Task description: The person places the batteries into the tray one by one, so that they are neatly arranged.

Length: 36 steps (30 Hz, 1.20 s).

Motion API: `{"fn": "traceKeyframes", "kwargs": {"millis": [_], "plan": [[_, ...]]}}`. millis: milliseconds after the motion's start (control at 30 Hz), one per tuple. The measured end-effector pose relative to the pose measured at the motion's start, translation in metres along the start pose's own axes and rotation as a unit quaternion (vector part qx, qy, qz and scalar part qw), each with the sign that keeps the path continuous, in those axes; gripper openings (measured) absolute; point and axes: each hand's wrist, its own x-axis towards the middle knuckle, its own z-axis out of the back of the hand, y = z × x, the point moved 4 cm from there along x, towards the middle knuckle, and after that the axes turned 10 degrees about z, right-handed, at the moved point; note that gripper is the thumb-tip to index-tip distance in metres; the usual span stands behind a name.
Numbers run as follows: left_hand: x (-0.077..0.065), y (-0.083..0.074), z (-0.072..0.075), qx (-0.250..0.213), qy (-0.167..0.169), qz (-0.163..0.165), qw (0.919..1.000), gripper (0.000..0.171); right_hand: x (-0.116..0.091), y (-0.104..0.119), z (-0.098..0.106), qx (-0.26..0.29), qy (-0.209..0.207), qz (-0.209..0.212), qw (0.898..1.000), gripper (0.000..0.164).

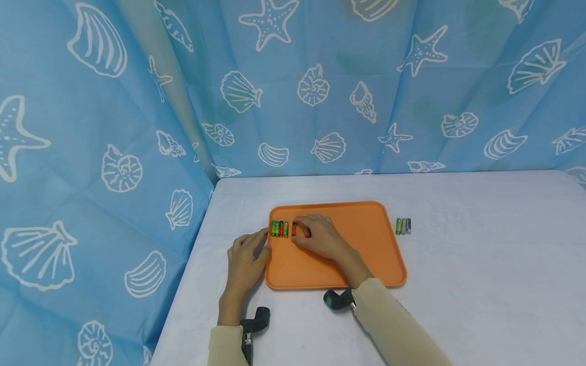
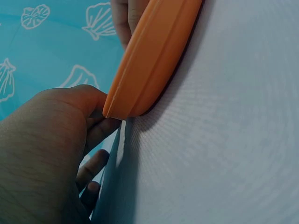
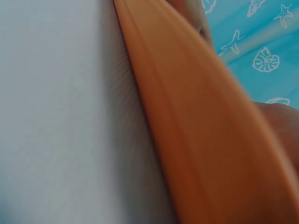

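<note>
An orange tray [image 1: 329, 272] lies on the table. Toward its left end stands a row of several small batteries [image 1: 281, 229], green and red. Just right of that row is one more battery [image 1: 294, 230], dark and reddish. My right hand [image 1: 320, 238] reaches over the tray and pinches this battery between thumb and index finger. At the tray's left edge, my left hand [image 1: 245, 259] touches the rim with thumb and index finger, spread and relaxed; the left wrist view shows them against the tray wall [image 2: 149, 60]. In the right wrist view the tray wall [image 3: 201, 112] hides most of the right hand.
Right of the tray, three batteries [image 1: 403, 226] lie side by side on the white tablecloth [image 1: 480, 264]. A blue curtain [image 1: 293, 127] with white shells hangs behind the table and along its left side. Black camera mounts [image 1: 339, 299] sit at both wrists.
</note>
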Motion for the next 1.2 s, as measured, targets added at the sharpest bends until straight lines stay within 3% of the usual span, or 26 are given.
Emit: {"fn": "traceKeyframes", "kwargs": {"millis": [700, 1000, 1200], "plan": [[0.000, 0.001, 0.000, -0.002, 0.001, -0.006, 1.0000, 0.042, 0.001, 0.003, -0.001, 0.007, -0.014, 0.014, 1.000, 0.041], [0.000, -0.004, -0.001, -0.004, 0.010, 0.006, 0.9999, 0.043, -0.027, -0.001, 0.020, 0.038, -0.047, 0.019, 0.998, 0.040], [-0.001, 0.003, 0.001, 0.002, 0.011, 0.011, 0.9999, 0.045, -0.047, -0.008, 0.044, 0.023, -0.090, 0.021, 0.995, 0.038]]}}
